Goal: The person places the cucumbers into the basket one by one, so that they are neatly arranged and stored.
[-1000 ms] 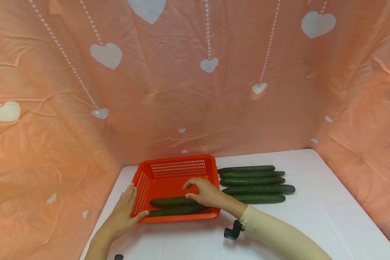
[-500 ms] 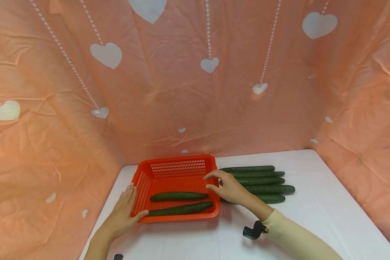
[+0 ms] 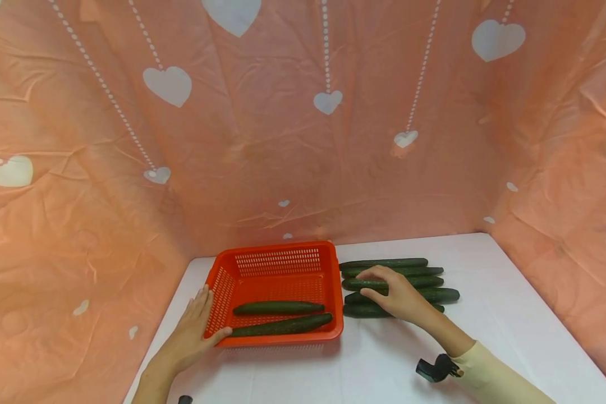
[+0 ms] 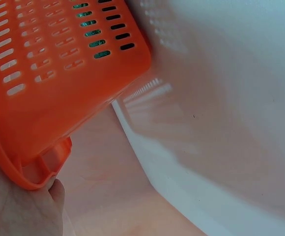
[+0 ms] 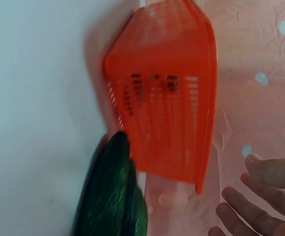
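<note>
Two cucumbers [image 3: 278, 307] already lie lengthwise in the orange basket [image 3: 278, 261] at lower centre of the head view, and five more cucumbers [image 3: 384, 262] lie in a neat row on the white table [image 3: 510, 314], just to the right of the basket. The right hand [image 3: 396, 294] hovers over the near end of that row, fingers loosely spread and arched; it seems not yet closed round anything, and its wrist view shows bare fingers [image 5: 260, 196] at lower right with the cucumber tips [image 5: 110, 196] at lower centre. The left hand [image 3: 194, 328] lies flat along the basket's left wall, thumb hooked at the front corner, fingers straight and pressing; the left wrist view shows the palm [image 4: 19, 211] under the basket rim [image 4: 44, 167]. To do this pick well, I judge the hand should settle on one cucumber only, probably one of the nearest, curling thumb and fingers round its middle so it lifts level. Neighbours touch each other, so a sideways drag could roll them; a straight lift looks safer. Steady pressure from the left hand should keep the light basket from sliding when the next cucumber goes in behind the two already there
</note>
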`<state>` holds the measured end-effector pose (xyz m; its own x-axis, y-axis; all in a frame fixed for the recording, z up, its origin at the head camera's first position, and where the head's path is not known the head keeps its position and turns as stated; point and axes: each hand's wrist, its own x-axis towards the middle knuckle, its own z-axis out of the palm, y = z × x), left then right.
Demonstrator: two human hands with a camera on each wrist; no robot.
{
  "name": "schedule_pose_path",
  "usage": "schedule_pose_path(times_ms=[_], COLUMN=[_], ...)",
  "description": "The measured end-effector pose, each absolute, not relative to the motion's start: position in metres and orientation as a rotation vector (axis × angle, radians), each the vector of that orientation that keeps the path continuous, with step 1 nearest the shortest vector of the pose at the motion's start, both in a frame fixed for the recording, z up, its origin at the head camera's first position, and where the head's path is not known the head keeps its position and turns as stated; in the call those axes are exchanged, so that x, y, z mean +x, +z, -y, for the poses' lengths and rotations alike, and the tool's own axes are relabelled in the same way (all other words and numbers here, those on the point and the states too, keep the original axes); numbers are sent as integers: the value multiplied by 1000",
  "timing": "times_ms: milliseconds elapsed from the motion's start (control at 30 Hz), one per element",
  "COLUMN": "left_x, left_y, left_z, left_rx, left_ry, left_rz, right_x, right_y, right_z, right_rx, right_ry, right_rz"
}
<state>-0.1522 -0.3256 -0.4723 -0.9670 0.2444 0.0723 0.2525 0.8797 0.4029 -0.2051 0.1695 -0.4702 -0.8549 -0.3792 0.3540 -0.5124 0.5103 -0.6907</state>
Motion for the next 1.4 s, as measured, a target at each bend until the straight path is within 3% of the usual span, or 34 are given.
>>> schedule_pose_path(times_ms=[800,1400], left_x=[-153,-153], left_y=[-475,-475], left_z=[328,327], left_rx=[-423,-433], left_ry=[-635,-631], left_rz=[3011,3004], right_x=[-174,-170], right_y=[-507,-527], right_z=[-262,-282], right_rx=[702,611], right_ry=[998,834], right_rz=[2596,2665])
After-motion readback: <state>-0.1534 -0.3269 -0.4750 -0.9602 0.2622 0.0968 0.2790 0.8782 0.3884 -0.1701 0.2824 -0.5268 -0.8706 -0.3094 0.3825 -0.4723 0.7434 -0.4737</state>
